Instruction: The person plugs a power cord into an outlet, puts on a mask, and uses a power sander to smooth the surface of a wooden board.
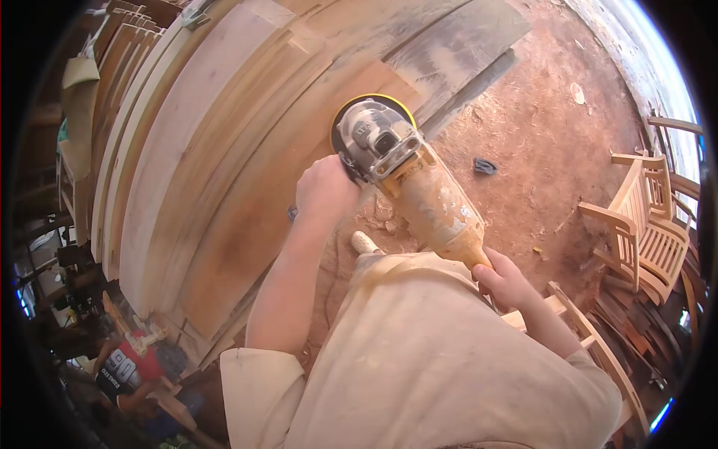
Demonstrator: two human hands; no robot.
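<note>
A worn, dusty angle grinder [434, 198] with a yellow-rimmed round disc [345, 123] slants across the middle of the view. My left hand [327, 187] is closed in a fist beside the grinder's metal head, at its side handle, which the fingers hide. Around the narrow rear end of the body, my right hand [502, 278] is wrapped. Beneath the disc lies a wide reddish-brown wooden board [280, 176], and the disc overlaps its right part in this view.
More long boards [202, 97] lie side by side on the left. Slatted wooden chairs [636, 224] stand at the right on dusty reddish ground [538, 165], near a small dark object [485, 166]. A person in a red and black shirt [131, 367] is at the lower left.
</note>
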